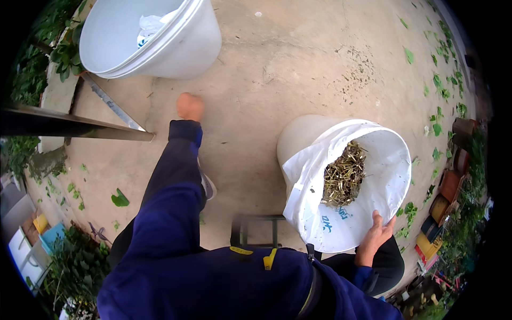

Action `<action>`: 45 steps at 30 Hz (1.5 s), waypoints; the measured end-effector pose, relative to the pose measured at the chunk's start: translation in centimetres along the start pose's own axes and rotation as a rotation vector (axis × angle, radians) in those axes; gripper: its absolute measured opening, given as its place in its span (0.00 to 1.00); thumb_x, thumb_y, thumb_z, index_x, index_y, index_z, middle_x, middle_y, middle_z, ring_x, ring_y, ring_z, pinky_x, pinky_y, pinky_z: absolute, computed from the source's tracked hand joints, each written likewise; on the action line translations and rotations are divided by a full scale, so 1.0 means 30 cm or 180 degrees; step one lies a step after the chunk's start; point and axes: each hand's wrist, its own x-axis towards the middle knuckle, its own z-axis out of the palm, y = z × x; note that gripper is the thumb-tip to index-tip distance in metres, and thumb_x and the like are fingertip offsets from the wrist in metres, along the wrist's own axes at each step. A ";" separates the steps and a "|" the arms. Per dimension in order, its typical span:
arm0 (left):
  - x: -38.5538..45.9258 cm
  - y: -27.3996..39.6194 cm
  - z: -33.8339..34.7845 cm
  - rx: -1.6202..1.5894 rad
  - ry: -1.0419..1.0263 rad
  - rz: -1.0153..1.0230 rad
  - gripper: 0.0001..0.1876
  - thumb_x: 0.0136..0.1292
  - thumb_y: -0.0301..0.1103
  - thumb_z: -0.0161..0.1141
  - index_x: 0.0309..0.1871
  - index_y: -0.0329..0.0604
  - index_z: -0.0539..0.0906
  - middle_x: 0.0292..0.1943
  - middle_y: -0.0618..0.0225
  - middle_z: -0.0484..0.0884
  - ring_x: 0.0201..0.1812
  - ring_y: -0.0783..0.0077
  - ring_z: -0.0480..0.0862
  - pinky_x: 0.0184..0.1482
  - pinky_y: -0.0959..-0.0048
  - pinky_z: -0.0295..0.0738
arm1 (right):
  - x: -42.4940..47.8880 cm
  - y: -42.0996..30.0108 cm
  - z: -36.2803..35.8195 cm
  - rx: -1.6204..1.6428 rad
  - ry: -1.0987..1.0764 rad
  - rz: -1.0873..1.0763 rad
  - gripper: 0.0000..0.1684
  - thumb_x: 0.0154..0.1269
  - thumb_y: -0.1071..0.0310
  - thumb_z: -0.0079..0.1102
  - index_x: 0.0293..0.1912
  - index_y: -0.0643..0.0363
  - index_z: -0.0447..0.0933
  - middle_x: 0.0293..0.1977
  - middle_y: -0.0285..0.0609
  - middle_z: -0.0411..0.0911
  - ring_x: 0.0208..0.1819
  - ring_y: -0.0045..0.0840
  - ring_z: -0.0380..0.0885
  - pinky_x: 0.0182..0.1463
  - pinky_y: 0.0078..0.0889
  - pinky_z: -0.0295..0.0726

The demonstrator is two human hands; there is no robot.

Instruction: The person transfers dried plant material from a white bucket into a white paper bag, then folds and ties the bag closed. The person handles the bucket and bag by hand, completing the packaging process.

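My right hand (374,242) grips the near rim of a white plastic bucket (298,134), thumb on the inner side. The bucket is tilted so that its mouth faces me. A white plastic bag (308,168) with blue printing lines it and folds over the rim on the left. Inside lies a heap of chopped dry plant stems (345,176). Over the concrete floor, my left hand (190,107) is stretched forward, rounded and blurred, with its fingers hidden from above. Beyond it is a larger white tub (200,44), also leaning, with a crumpled plastic bag (152,26) inside.
A metal post (100,129) with a diagonal brace (112,102) stands at left. Dark crumbs (356,72) are scattered on the concrete floor (256,80). Low green vines (440,84) creep along the right side, near terracotta-coloured pots (451,185). A dark stool-like frame (260,228) is below me.
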 end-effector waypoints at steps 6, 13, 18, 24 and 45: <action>0.023 -0.046 0.049 0.0054 -0.0164 0.0315 0.12 0.55 0.38 0.65 0.30 0.35 0.87 0.33 0.45 0.86 0.34 0.44 0.86 0.37 0.49 0.79 | -0.003 -0.016 0.018 0.0223 0.0034 -0.0036 0.26 0.59 0.77 0.60 0.58 0.71 0.72 0.48 0.45 0.80 0.47 0.26 0.78 0.55 0.27 0.75; -0.198 0.385 -0.253 -0.2988 -0.0305 -0.0856 0.05 0.60 0.27 0.62 0.29 0.37 0.79 0.22 0.66 0.79 0.21 0.74 0.77 0.23 0.72 0.71 | 0.002 0.054 -0.020 0.0122 0.0240 0.0137 0.24 0.57 0.77 0.65 0.54 0.71 0.75 0.44 0.46 0.83 0.45 0.24 0.79 0.53 0.28 0.76; -0.547 0.703 -0.672 -0.4018 -0.0743 0.0671 0.02 0.60 0.25 0.61 0.31 0.38 0.80 0.22 0.68 0.78 0.19 0.79 0.74 0.23 0.80 0.68 | 0.018 0.083 -0.024 0.0874 0.0209 0.0322 0.31 0.55 0.75 0.65 0.60 0.71 0.73 0.48 0.50 0.82 0.48 0.28 0.80 0.55 0.29 0.75; -0.944 0.835 -0.819 -0.1235 -0.0705 0.3143 0.15 0.60 0.31 0.64 0.50 0.36 0.84 0.41 0.62 0.85 0.37 0.69 0.84 0.38 0.69 0.78 | 0.058 0.132 -0.039 0.1499 -0.0192 0.0733 0.31 0.55 0.69 0.68 0.58 0.71 0.76 0.48 0.49 0.82 0.48 0.30 0.80 0.54 0.29 0.75; -1.039 0.498 -0.617 -0.3415 -0.2511 -0.0295 0.21 0.71 0.40 0.61 0.59 0.33 0.76 0.47 0.58 0.86 0.40 0.65 0.88 0.37 0.66 0.83 | 0.020 0.116 -0.170 0.1546 -0.0683 0.1124 0.16 0.58 0.60 0.69 0.28 0.64 0.79 0.20 0.36 0.75 0.18 0.20 0.71 0.19 0.32 0.62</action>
